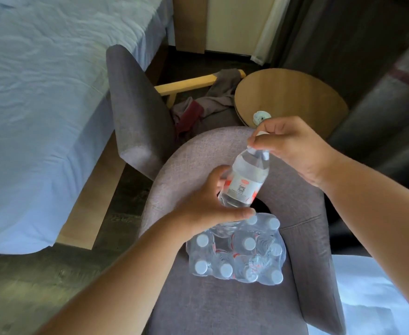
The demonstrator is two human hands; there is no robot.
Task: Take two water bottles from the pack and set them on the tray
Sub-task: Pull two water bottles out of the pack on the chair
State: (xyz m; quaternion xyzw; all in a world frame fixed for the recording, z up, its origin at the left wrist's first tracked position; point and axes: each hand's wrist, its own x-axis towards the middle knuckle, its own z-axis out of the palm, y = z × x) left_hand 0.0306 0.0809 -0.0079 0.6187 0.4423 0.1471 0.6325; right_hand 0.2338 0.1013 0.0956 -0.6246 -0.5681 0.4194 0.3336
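Note:
A shrink-wrapped pack of water bottles point(237, 250) with white caps sits on the seat of a grey armchair point(222, 308). Above the pack, a clear water bottle point(245, 180) with a white and red label is tilted, its cap end up and to the right. My right hand point(293, 146) grips the bottle at its neck and cap. My left hand point(208, 201) wraps the bottle's lower end, just over the pack's far edge. No tray is in view.
A round wooden side table point(293, 97) stands beyond the chair, with a small white object point(259, 116) on its near edge. A second grey chair point(138, 112) with clothing point(210, 102) sits ahead left. A bed with pale sheets point(41, 105) fills the left.

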